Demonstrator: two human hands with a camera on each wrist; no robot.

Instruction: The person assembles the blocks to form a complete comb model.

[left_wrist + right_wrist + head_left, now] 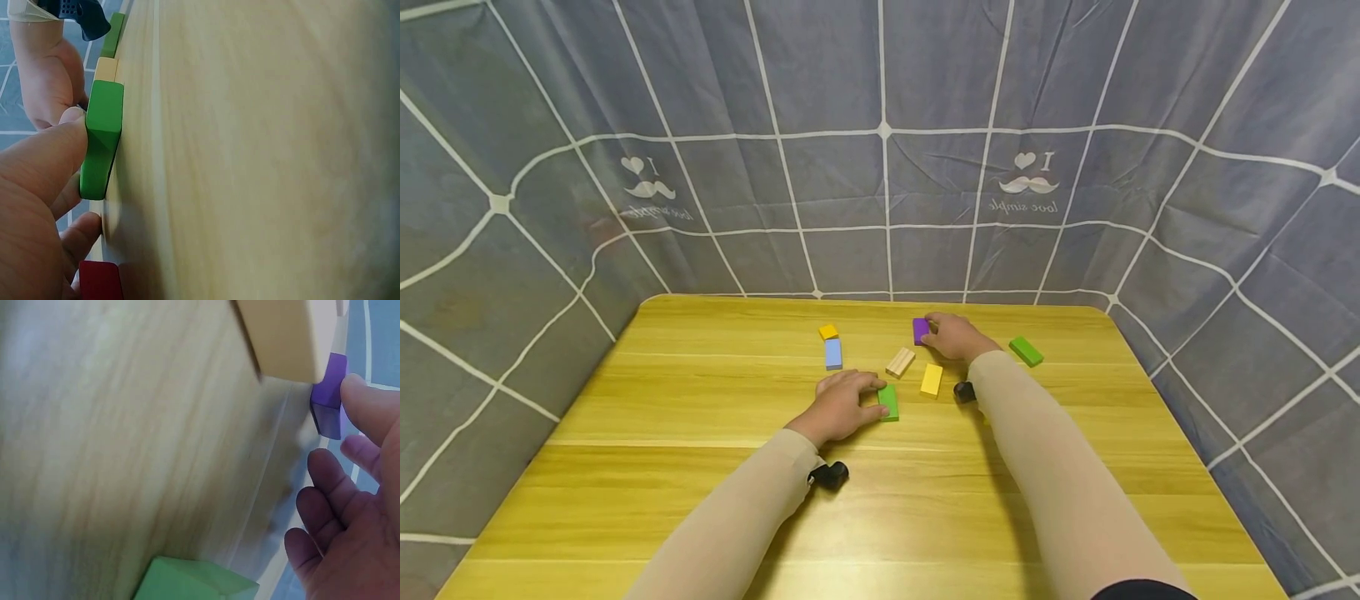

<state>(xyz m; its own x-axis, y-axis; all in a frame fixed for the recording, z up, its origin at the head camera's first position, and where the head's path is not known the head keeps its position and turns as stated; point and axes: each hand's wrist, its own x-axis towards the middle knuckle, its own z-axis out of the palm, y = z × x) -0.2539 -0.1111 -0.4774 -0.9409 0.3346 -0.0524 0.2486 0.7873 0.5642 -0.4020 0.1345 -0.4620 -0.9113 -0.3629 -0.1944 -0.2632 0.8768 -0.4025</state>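
My left hand (842, 404) pinches a light green block (889, 402) flat on the table, thumb at its near end and forefinger at the far end. In the left wrist view a red block (100, 280) shows beneath that hand's other fingers; the head view hides it. Farther back, my right hand (957, 335) has thumb and forefinger on a purple block (921, 332), its remaining fingers loosely bent. Between the hands lie a plain wooden block (900, 362) and a yellow block (931, 381).
A blue block (833, 354) touches an orange-yellow block (827, 332) at the back left. Another green block (1026, 351) lies right of my right hand. A yellowish piece (987, 421) is mostly covered by the right sleeve. A grey curtain (940, 183) stands behind the wooden table (700, 400).
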